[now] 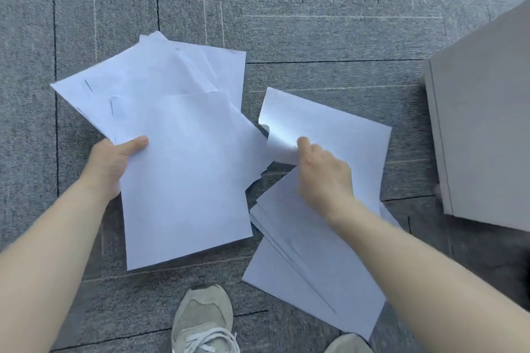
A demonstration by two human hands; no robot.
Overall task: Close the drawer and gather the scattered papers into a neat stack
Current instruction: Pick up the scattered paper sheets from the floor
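**Inspector:** Left hand [110, 165] was closed on a fanned bundle of white papers [172, 135], thumb on top near the left edge and the fingers hidden beneath. That bundle was held above the grey carpet [286, 23], its sheets skewed at several angles.

**Clerk:** And the other hand?

**Inspector:** Right hand [324, 172] was pinching the curled left edge of a single loose sheet [329, 129], which had lifted along that side. Under its wrist lay a further spread of sheets [304, 261] flat on the carpet, overlapping and not squared.

**Clerk:** The drawer?

**Inspector:** A grey cabinet [481, 129] stood at the right, well apart from the bundle. No open drawer was visible on the faces shown; I judged that step done, though the front could not be confirmed.

**Clerk:** Handling?

**Inspector:** The paper was light, thin and limp; it bowed wherever unsupported. In my judgement a single sheet is best taken at an edge or corner, as the right hand did, since it lies flat to the carpet pile. Smooth sheets will likely slide against each other, so the bundle wants a firm pinch on one long edge, then tapping to align. Creasing is the main risk.
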